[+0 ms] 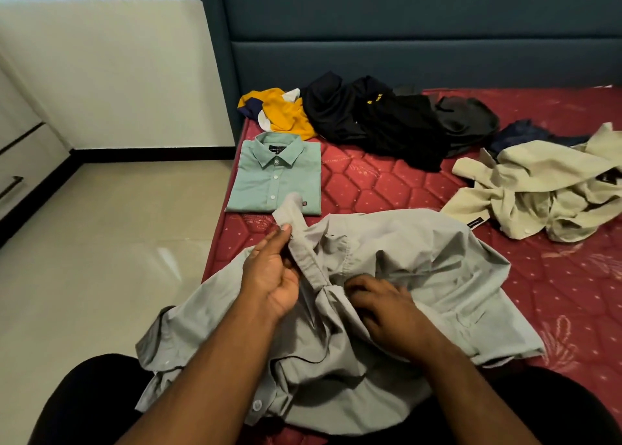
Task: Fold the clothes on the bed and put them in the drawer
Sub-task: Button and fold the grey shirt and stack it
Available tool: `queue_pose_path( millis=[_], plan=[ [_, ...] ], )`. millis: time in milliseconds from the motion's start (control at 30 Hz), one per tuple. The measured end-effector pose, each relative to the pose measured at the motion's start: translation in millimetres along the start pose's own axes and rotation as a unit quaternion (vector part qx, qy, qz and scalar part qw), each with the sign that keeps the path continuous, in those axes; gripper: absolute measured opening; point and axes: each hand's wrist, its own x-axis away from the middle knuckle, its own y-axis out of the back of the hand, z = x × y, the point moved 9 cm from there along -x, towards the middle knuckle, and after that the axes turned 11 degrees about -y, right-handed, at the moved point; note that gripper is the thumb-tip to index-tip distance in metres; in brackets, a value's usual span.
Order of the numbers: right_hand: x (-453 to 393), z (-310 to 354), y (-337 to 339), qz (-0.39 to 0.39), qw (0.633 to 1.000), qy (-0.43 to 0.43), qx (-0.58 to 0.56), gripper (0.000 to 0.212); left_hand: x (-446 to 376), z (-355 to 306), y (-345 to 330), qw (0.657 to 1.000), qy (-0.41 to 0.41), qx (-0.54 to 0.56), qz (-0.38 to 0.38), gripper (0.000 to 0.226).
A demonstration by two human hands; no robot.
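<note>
- A grey shirt (387,276) lies rumpled at the lower centre of the frame, on the red mattress (555,293) and across the person's lap.
- The left hand (272,276) pinches the shirt's collar band between thumb and fingers, lifting it.
- The right hand (387,306) has its fingers curled into the fabric just beside the collar.
- A folded green shirt (276,175) lies flat at centre left.
- Yellow (282,111), black (377,118) and beige clothes (538,189) lie unfolded across the upper right.

Beige garment (545,189) cut off at 3 o'clock edge. Right hand (387,306) fingertips buried in grey shirt (404,259) folds. Green shirt (276,175) collar label too small to read. Drawer (13,175) cropped at 9 o'clock.
</note>
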Motion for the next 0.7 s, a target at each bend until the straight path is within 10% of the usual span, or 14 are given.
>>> queue_pose_path(
  millis=[200, 400, 700],
  plan=[
    [34.7, -11.3, 99.3, -0.318, 0.936, 0.021, -0.148, 0.026, 13.0, -35.0, -18.5, 0.976, -0.135, -0.167, 0.031, 0.012],
    [26.2, -29.0, 100.1, -0.304, 0.946, -0.055, -0.097, 0.027, 57.0, 2.3, -64.5, 0.972, -0.050, -0.141, 0.179, 0.042],
    [48.5, -46.8, 138.3, -0.441, 0.890, -0.038, -0.107, 0.018, 54.9, -1.4, -86.6, 0.925, -0.157, -0.310, 0.152, 0.030]
  ],
)
